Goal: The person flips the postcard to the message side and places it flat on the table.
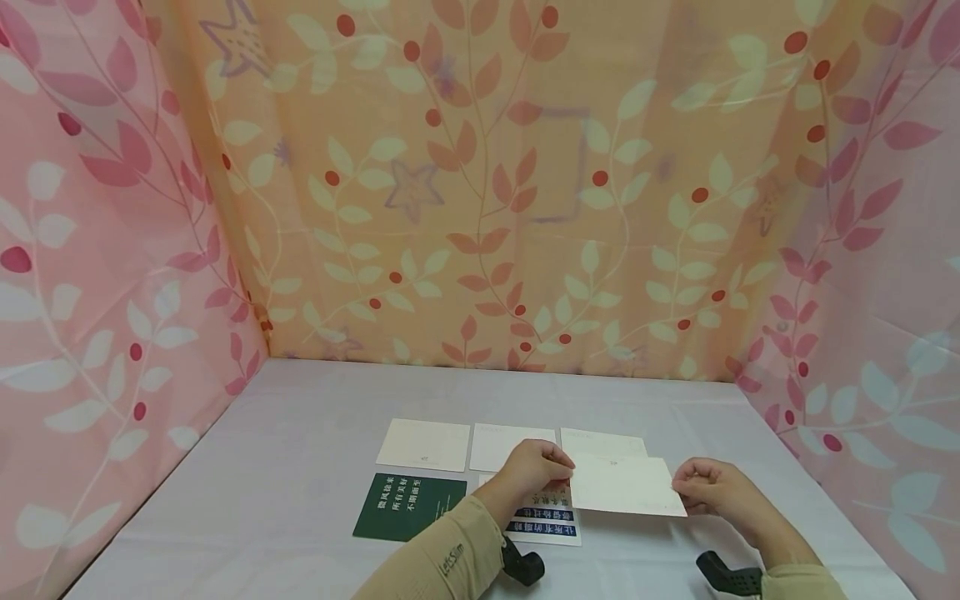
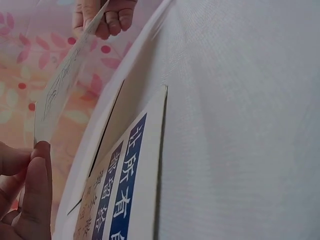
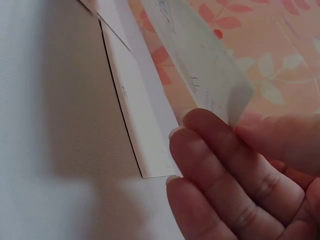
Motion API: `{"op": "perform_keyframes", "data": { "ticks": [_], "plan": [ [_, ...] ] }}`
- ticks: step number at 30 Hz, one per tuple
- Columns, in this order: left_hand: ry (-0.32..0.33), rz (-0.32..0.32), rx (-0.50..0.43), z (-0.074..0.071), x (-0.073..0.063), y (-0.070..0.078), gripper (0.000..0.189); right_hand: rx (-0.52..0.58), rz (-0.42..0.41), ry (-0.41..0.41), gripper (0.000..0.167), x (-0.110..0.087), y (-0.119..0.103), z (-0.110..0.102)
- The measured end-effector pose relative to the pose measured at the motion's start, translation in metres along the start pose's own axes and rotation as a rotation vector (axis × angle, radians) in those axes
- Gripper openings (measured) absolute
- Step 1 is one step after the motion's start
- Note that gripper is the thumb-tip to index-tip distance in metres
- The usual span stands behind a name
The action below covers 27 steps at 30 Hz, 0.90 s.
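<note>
Both hands hold a white card (image 1: 626,490) raised over the right part of the table. My left hand (image 1: 531,471) pinches its left edge between thumb and fingers, while my right hand (image 1: 716,492) pinches the right edge. In the left wrist view, faint line drawing shows on the underside of the held card (image 2: 60,82). Beneath my left hand lies a card with blue text strips (image 1: 551,530), partly covered by the hand. Behind the held card, another white card (image 1: 600,439) lies partly hidden. The right wrist view shows a white card (image 3: 142,135) lying below my right fingers.
Two more white cards (image 1: 423,444) (image 1: 512,443) lie in the back row. A dark green card (image 1: 408,504) with white writing is at the front left. White cloth covers the table (image 1: 247,500), and patterned fabric (image 1: 480,183) walls it in at the back and sides.
</note>
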<state>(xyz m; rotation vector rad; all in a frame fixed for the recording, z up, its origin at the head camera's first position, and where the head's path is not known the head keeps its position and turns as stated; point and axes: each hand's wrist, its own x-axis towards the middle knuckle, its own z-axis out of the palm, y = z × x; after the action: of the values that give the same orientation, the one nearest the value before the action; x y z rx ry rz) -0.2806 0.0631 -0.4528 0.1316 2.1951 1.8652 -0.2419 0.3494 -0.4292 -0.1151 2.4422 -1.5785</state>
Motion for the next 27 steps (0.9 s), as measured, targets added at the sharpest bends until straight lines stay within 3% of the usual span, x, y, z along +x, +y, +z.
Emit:
{"op": "perform_keyframes", "data": {
  "ticks": [8, 14, 19, 27],
  "plan": [
    [0.003, 0.024, 0.014, -0.0013, 0.0003, -0.0013, 0.011, -0.006, 0.046, 0.002, 0.024, 0.0023, 0.0055, 0.0034],
    [0.011, 0.017, 0.03, -0.0009, -0.0006, -0.0022, 0.018, -0.019, 0.08, 0.022, 0.032, 0.0021, 0.0056, 0.005],
    [0.016, 0.008, 0.033, -0.0002, -0.0017, -0.003, 0.014, -0.034, 0.088, 0.013, 0.038, 0.0012, 0.0043, 0.0053],
    [0.017, 0.008, 0.102, 0.0021, -0.0034, -0.0046, 0.009, -0.045, 0.095, 0.009, 0.03, 0.0004, 0.0032, 0.0056]
  ]
}}
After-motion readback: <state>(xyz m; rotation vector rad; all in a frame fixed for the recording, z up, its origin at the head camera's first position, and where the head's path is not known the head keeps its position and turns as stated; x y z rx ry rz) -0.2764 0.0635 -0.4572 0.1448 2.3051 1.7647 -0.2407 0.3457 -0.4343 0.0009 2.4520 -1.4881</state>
